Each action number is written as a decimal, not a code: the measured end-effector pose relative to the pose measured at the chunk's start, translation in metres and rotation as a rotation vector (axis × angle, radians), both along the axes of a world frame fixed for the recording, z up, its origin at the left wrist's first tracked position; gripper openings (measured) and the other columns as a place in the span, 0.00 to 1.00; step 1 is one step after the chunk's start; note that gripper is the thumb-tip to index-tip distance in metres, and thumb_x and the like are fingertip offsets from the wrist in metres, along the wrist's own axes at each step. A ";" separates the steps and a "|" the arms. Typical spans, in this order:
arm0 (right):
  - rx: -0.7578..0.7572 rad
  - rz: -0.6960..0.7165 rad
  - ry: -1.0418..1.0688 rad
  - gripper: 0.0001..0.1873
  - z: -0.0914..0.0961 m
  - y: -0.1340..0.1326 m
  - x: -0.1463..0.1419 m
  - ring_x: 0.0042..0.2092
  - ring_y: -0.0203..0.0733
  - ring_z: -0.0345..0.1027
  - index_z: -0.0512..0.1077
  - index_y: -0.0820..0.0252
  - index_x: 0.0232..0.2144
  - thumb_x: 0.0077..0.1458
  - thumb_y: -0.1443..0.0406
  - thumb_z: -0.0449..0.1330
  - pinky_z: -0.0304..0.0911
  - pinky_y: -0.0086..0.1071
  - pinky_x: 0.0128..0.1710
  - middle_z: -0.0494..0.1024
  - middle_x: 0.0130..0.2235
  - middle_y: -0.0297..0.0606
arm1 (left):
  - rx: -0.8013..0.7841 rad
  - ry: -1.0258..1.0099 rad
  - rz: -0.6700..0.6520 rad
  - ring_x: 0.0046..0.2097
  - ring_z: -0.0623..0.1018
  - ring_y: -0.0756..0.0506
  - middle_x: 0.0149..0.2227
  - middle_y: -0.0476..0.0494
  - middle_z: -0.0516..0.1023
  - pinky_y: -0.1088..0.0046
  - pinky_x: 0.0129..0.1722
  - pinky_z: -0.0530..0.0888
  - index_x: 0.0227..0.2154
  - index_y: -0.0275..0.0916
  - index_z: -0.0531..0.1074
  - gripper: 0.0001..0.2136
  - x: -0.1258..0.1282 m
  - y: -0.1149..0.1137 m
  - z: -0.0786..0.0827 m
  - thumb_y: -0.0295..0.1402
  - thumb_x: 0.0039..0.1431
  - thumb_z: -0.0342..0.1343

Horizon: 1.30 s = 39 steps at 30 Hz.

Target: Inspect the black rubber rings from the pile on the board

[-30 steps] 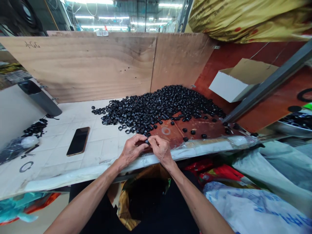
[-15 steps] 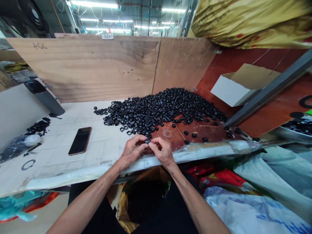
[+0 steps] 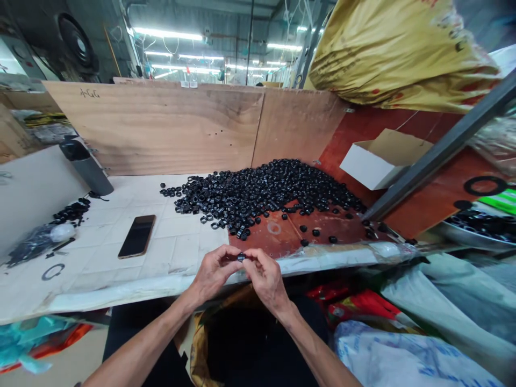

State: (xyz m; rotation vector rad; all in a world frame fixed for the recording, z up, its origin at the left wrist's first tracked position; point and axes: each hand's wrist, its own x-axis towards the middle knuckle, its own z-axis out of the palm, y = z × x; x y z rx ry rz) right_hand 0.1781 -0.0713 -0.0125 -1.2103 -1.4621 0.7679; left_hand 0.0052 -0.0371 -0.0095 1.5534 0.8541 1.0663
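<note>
Between my fingertips, over the front part of the table, is a small black ring [image 3: 241, 257]. My left hand [image 3: 212, 271] pinches it from the left, thumb and index finger closed on it. From the other side my right hand [image 3: 264, 274] grips it the same way, so the fingers hide much of it. Just beyond my hands lies a wide heap of similar black rings [image 3: 258, 188], spread across a white surface and a reddish-brown board [image 3: 264, 234]. A few loose ones lie to the right on that board.
A phone [image 3: 137, 236] and a dark bottle [image 3: 91, 169] are on the left. Wooden panels [image 3: 177, 134] wall the back. At right are a slanted metal bar [image 3: 435, 153] and a white box [image 3: 371, 164]. Below the table edge, an open yellow sack [image 3: 199, 344] sits between my legs.
The view has tilted up, so the table sits lower in it. My hands have drawn back from the heap towards the table's edge, still holding the ring between them.
</note>
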 end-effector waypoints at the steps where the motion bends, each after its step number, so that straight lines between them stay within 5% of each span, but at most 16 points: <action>1: 0.030 0.025 0.005 0.10 0.001 -0.003 -0.001 0.26 0.36 0.71 0.73 0.58 0.37 0.61 0.58 0.59 0.66 0.29 0.29 0.76 0.33 0.36 | -0.073 -0.043 -0.010 0.41 0.82 0.43 0.40 0.42 0.82 0.64 0.45 0.79 0.43 0.37 0.75 0.12 -0.001 -0.004 -0.001 0.35 0.58 0.65; 3: -0.012 0.066 0.060 0.09 0.000 -0.006 -0.007 0.26 0.37 0.71 0.73 0.58 0.36 0.61 0.58 0.59 0.66 0.29 0.28 0.76 0.31 0.35 | -0.075 -0.041 -0.004 0.42 0.82 0.43 0.41 0.42 0.82 0.65 0.45 0.79 0.42 0.37 0.75 0.11 -0.004 -0.012 -0.004 0.35 0.59 0.64; 7: -0.309 0.113 0.355 0.12 -0.005 -0.015 -0.021 0.21 0.35 0.64 0.70 0.58 0.36 0.59 0.55 0.61 0.63 0.28 0.24 0.70 0.20 0.27 | 0.320 0.165 0.097 0.48 0.80 0.43 0.45 0.40 0.81 0.64 0.51 0.76 0.44 0.39 0.76 0.08 -0.016 -0.026 -0.008 0.29 0.63 0.58; 10: -0.455 0.187 0.341 0.14 -0.008 -0.018 -0.020 0.18 0.34 0.60 0.69 0.58 0.30 0.59 0.54 0.60 0.61 0.27 0.21 0.68 0.18 0.27 | 0.428 0.304 0.001 0.47 0.80 0.44 0.45 0.40 0.81 0.66 0.50 0.76 0.45 0.40 0.75 0.09 -0.031 -0.032 -0.003 0.28 0.64 0.54; 13: -0.317 0.150 -0.023 0.15 -0.008 -0.002 -0.004 0.21 0.36 0.64 0.70 0.58 0.26 0.59 0.56 0.59 0.61 0.28 0.23 0.70 0.19 0.30 | 0.208 0.504 -0.173 0.36 0.79 0.46 0.35 0.47 0.80 0.71 0.37 0.75 0.39 0.40 0.75 0.05 -0.042 -0.021 0.009 0.33 0.62 0.58; 15: -0.086 -0.018 -0.250 0.09 -0.008 0.020 0.008 0.27 0.39 0.68 0.73 0.59 0.29 0.58 0.60 0.60 0.64 0.31 0.30 0.74 0.26 0.35 | 0.129 0.597 -0.142 0.31 0.76 0.46 0.29 0.49 0.77 0.72 0.31 0.72 0.36 0.39 0.75 0.06 -0.039 -0.001 0.015 0.36 0.60 0.61; 18: 0.077 -0.151 -0.430 0.10 -0.011 0.061 0.015 0.34 0.43 0.71 0.75 0.61 0.39 0.53 0.67 0.61 0.67 0.34 0.38 0.76 0.37 0.41 | 0.313 0.611 0.051 0.33 0.75 0.46 0.35 0.47 0.76 0.69 0.37 0.74 0.42 0.38 0.76 0.09 -0.019 0.039 0.014 0.31 0.59 0.58; 21: 0.090 -0.108 -0.579 0.13 -0.018 0.088 0.011 0.38 0.45 0.71 0.76 0.60 0.42 0.53 0.72 0.59 0.67 0.34 0.40 0.75 0.40 0.43 | 0.472 0.641 0.013 0.40 0.76 0.44 0.41 0.44 0.74 0.67 0.45 0.74 0.49 0.41 0.76 0.17 0.004 0.073 0.004 0.23 0.57 0.54; 25: 0.088 -0.082 -0.652 0.10 -0.025 0.096 0.006 0.39 0.45 0.71 0.76 0.59 0.40 0.57 0.73 0.58 0.65 0.34 0.40 0.75 0.40 0.43 | 0.499 0.684 0.004 0.45 0.77 0.41 0.41 0.41 0.77 0.64 0.48 0.74 0.43 0.39 0.77 0.12 0.009 0.090 -0.009 0.24 0.60 0.53; 29: 0.113 -0.004 -0.495 0.10 -0.027 0.092 0.010 0.37 0.42 0.70 0.77 0.57 0.39 0.55 0.73 0.62 0.65 0.33 0.41 0.75 0.39 0.38 | 0.365 0.604 -0.004 0.43 0.79 0.43 0.41 0.44 0.82 0.65 0.47 0.73 0.43 0.40 0.77 0.11 -0.007 0.086 -0.009 0.26 0.60 0.55; 36: 0.035 0.130 -0.151 0.10 -0.023 0.088 0.015 0.28 0.34 0.67 0.77 0.59 0.39 0.53 0.70 0.63 0.63 0.28 0.30 0.78 0.38 0.35 | -0.222 0.131 0.012 0.34 0.80 0.47 0.33 0.47 0.82 0.71 0.37 0.76 0.38 0.38 0.78 0.10 -0.011 0.078 -0.005 0.35 0.55 0.64; 39: 0.006 0.157 -0.074 0.11 -0.024 0.088 0.017 0.28 0.34 0.67 0.78 0.59 0.41 0.53 0.68 0.62 0.64 0.28 0.30 0.79 0.37 0.35 | -0.339 0.005 0.004 0.33 0.81 0.48 0.33 0.47 0.82 0.70 0.40 0.78 0.37 0.36 0.79 0.12 -0.007 0.076 -0.001 0.37 0.50 0.69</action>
